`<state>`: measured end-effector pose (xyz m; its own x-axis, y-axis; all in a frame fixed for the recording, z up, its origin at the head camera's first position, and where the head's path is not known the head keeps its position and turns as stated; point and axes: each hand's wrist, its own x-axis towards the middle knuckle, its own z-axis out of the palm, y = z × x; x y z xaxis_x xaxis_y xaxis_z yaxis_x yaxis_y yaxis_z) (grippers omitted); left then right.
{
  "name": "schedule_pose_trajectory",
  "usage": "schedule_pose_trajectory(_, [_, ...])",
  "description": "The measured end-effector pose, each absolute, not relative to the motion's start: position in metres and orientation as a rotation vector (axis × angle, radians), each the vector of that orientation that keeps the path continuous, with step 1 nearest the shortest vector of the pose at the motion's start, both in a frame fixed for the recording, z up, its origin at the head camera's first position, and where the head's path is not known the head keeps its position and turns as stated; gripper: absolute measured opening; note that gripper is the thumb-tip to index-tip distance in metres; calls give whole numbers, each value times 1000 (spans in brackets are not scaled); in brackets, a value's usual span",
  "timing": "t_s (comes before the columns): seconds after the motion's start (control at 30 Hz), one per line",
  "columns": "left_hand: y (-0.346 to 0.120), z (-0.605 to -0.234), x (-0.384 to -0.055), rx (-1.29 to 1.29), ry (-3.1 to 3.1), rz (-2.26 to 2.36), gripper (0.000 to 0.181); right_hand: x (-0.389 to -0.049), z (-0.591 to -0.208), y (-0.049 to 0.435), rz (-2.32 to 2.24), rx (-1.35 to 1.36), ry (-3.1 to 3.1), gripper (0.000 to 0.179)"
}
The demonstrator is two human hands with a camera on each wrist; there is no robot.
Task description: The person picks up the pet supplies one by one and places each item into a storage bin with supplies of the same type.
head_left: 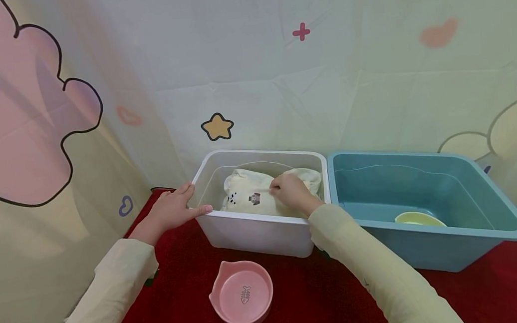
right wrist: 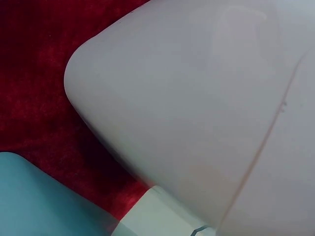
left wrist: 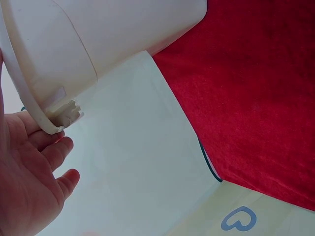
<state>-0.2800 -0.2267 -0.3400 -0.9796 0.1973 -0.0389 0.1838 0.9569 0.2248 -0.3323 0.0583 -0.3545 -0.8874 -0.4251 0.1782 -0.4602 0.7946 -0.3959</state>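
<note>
My left hand holds the left front corner of a white plastic bin, thumb over the rim. In the left wrist view, the fingers curl beneath the rim's outer edge. Inside the bin lies a puffy cream cloth item printed with a small dog and dark dots. My right hand reaches over the front rim and pinches the top of this cloth with curled fingers. The right wrist view shows the outer wall of the white bin close up, with the right hand out of frame.
A blue plastic bin stands against the white one's right side, with a pale yellow-green bowl in it. In front, a pink cat-eared bowl with a fishbone print sits on red cloth. A cartoon-printed curtain hangs behind.
</note>
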Motion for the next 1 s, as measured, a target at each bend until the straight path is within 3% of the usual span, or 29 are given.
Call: schedule_pose_trajectory(1.0, [-226,-340,-280,276,3042,358,97,-334,-360,60,668,709,-3002,17])
